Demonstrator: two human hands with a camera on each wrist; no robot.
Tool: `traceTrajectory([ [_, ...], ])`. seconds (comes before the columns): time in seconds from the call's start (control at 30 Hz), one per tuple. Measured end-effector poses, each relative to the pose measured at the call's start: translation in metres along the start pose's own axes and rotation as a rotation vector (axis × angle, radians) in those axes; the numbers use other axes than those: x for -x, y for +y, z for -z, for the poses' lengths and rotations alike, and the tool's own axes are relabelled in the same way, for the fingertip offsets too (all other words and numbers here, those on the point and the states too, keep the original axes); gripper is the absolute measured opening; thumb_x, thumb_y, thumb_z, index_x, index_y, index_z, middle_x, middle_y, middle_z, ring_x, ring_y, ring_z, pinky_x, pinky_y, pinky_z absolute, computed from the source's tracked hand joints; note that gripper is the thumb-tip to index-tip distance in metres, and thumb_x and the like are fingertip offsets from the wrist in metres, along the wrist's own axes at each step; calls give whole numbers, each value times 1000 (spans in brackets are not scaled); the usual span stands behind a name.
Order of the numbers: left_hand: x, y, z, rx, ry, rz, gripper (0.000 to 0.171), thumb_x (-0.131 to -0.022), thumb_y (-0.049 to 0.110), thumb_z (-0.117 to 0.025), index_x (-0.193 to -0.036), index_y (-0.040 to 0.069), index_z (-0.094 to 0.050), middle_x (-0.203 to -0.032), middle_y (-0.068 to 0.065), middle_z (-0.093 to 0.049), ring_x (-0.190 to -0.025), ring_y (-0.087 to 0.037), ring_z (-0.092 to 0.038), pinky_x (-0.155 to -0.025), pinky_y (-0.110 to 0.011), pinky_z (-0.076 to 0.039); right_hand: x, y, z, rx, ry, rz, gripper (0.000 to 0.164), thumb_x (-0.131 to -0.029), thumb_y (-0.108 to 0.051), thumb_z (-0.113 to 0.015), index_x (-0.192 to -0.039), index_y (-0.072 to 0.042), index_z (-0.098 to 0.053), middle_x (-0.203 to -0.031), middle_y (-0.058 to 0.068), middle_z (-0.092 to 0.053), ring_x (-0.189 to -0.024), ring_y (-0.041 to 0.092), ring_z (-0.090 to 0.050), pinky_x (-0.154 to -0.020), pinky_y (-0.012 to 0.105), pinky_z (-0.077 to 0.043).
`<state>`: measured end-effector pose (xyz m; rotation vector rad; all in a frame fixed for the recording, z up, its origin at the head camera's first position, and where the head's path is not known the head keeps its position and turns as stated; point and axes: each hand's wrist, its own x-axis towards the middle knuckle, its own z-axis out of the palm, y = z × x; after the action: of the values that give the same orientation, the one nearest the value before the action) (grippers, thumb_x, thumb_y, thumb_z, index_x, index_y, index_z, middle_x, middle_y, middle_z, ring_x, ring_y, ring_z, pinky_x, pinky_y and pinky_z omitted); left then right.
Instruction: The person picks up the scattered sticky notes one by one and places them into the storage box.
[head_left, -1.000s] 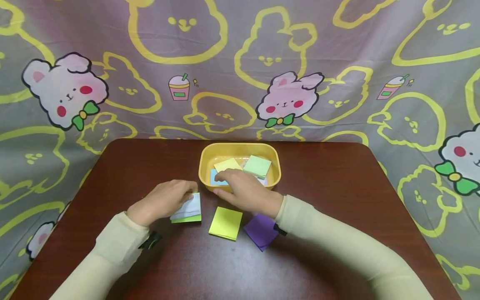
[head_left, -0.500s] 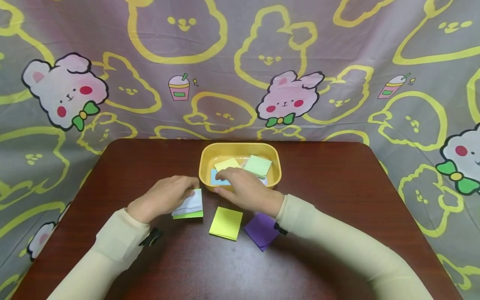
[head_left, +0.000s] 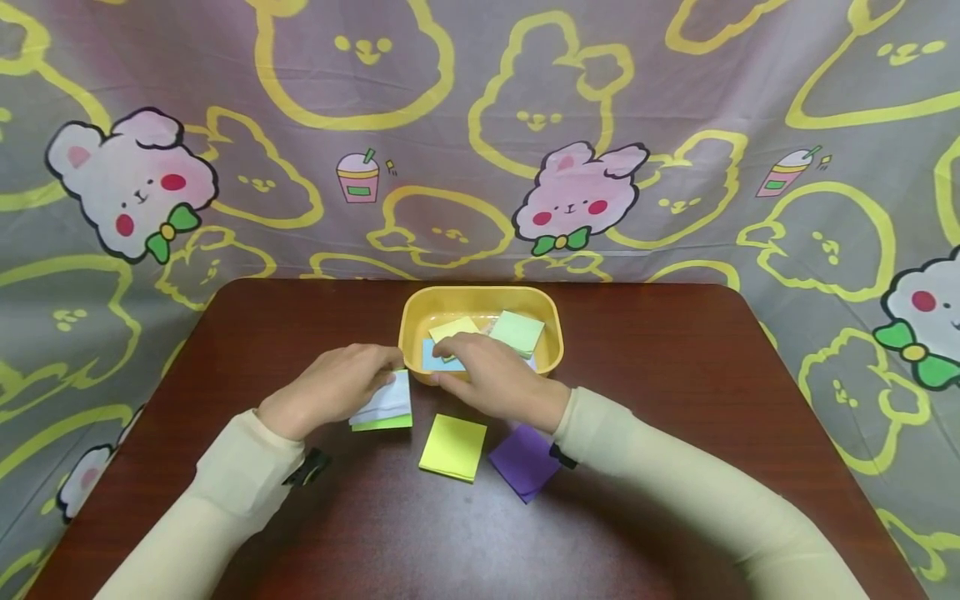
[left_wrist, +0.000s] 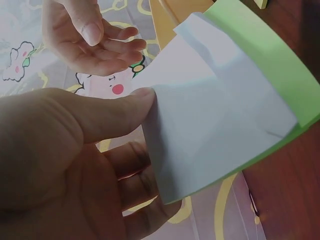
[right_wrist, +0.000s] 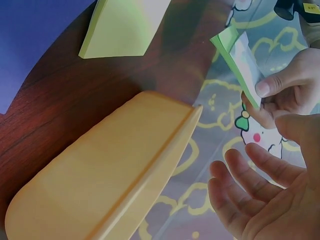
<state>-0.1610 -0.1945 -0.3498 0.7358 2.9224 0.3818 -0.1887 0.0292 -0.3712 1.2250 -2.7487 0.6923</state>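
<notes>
My left hand [head_left: 330, 387] pinches a bright green sticky note pad [left_wrist: 270, 55] with a whitish folded sheet [left_wrist: 200, 95] on top, thumb on the sheet and fingers beneath. It is off the tabletop, just left of the yellow plastic bin [head_left: 480, 298]. Over the bin's front rim hangs my right hand [head_left: 498, 379]; the right wrist view shows its fingers [right_wrist: 240, 175] loosely bent around nothing. Inside the bin lie a pale yellow pad [head_left: 454, 328], a light green pad [head_left: 517, 333] and a blue pad [head_left: 435, 357], partly hidden by that hand.
In front of the bin, a yellow sticky note pad [head_left: 453, 447] and a purple pad [head_left: 523, 462] lie on the dark reddish-brown table [head_left: 480, 542]. The right forearm passes close to the purple pad. A patterned cloth [head_left: 450, 167] hangs behind the table.
My left hand has moved slightly right and away from me, carrying the green pad and whitish sheet closer to the bin. My right hand has hardly moved.
</notes>
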Motion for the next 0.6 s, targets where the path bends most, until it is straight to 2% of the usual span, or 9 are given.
traceTrajectory([
  [0.6,-9,2,9,-5,1,4,7,-88,11,-61,-94,16,-63,-79,6,-58,-71,-14,-50,-63,-34,-44,-1,3,6,9,2,-12,38,-91,-39,-55,-115,-11,-63,-109,0,-66,-102,12,-60,-85,29,-47],
])
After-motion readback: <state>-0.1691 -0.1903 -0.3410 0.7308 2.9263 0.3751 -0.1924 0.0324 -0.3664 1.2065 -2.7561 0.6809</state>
